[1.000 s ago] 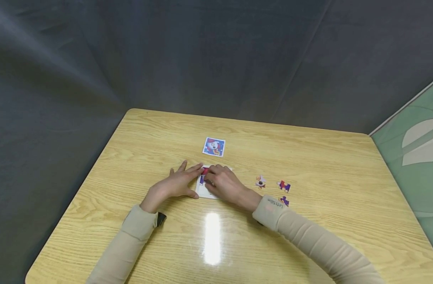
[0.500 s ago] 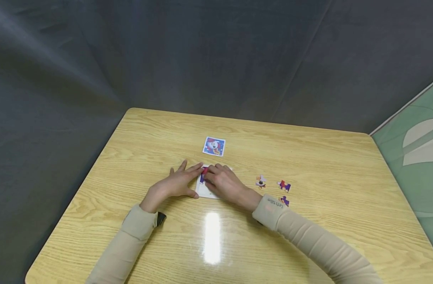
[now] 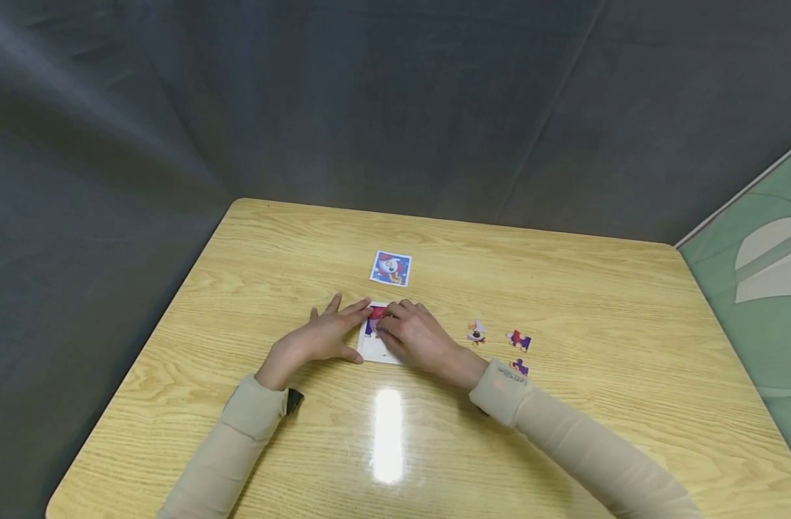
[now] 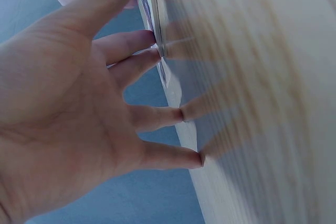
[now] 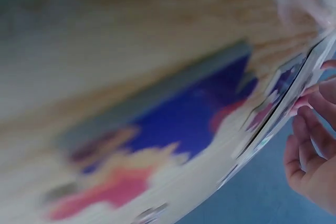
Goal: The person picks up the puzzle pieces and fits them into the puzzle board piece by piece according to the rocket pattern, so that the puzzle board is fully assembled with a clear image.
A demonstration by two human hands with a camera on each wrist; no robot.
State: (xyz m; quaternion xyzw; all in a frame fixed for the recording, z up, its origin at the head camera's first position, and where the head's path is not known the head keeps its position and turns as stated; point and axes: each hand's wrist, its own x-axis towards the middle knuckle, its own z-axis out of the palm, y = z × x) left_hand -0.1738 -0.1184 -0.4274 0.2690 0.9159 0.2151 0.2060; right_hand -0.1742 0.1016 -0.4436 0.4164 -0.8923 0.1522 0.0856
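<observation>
head view: my left hand (image 3: pixel 320 339), fingers spread, touches the left edge of the white board (image 3: pixel 377 352); my right hand (image 3: pixel 422 340) bends over it, any grip undeterminable; puzzle pieces (image 3: pixel 519 339) lie rightward.

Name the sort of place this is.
Probably a draped indoor workspace: a dark grey fabric drape behind a rectangular yellow wood-grain table, and a green-and-cream patterned panel at right.

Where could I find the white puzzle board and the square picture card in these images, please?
White puzzle board (image 3: pixel 378 350): head view, bare near-left surface.
Square picture card (image 3: pixel 391 269): head view, middle of its printed face.
</observation>
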